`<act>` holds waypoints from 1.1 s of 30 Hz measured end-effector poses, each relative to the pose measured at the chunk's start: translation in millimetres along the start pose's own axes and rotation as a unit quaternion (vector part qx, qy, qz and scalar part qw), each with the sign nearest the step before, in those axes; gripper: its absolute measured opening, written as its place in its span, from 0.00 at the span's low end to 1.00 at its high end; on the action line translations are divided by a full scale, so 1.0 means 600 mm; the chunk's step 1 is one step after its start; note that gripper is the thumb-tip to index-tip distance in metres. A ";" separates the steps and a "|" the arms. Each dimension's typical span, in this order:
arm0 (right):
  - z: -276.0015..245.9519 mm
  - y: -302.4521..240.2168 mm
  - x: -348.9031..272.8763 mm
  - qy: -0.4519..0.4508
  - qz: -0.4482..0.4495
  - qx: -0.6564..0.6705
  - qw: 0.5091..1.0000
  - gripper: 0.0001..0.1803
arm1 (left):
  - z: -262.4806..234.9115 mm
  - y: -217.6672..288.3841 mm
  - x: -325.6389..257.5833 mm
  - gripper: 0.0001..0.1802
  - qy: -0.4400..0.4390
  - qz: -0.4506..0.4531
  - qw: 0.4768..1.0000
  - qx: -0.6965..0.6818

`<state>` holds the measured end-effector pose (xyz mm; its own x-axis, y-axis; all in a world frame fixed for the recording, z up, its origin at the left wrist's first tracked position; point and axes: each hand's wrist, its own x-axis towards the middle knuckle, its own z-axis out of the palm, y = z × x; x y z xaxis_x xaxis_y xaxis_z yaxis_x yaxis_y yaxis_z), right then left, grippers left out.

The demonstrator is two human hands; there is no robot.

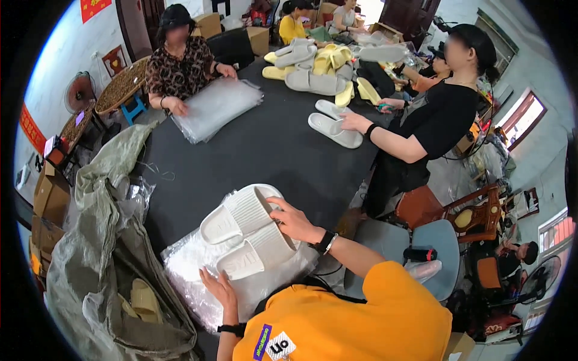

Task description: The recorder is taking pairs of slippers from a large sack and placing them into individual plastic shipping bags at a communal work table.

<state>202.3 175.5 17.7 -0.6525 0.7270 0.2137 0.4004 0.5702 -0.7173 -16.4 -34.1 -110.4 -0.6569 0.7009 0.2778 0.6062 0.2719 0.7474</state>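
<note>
Touching white slippers point(260, 245), the right hand point(296, 221) had bent fingers, grip unclear; the left hand point(221, 293) spread its fingers alongside.

Wearer's hands point(295, 221): two, one left and one right
White slippers point(256, 256) at these hands: two
Clear plastic stack point(188, 259) under those slippers: one, its sheets too thin to count
Far plastic stack point(220, 107): one, sheets likewise uncountable
Pale slippers point(335, 130) by the person in black point(445, 117): two
Piled grey and yellow slippers point(316, 83): several of each colour, too overlapped for an exact number
Large sack point(114, 268): one
Yellow slippers point(144, 301) inside it: at least one
Grey seats point(436, 240): two
Black bottle point(419, 254): one
Blue stool point(133, 109): one
</note>
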 end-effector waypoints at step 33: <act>0.113 0.069 0.067 -0.140 -0.143 -0.106 0.974 0.18 | 0.023 -0.001 0.008 0.21 -0.043 0.103 0.977 0.182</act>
<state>149.2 202.1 -48.3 -0.8947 0.4108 0.1752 0.2803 0.8220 -0.4958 -13.8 -21.8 -118.0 -0.4735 0.8137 0.3370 0.8511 0.3242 0.4129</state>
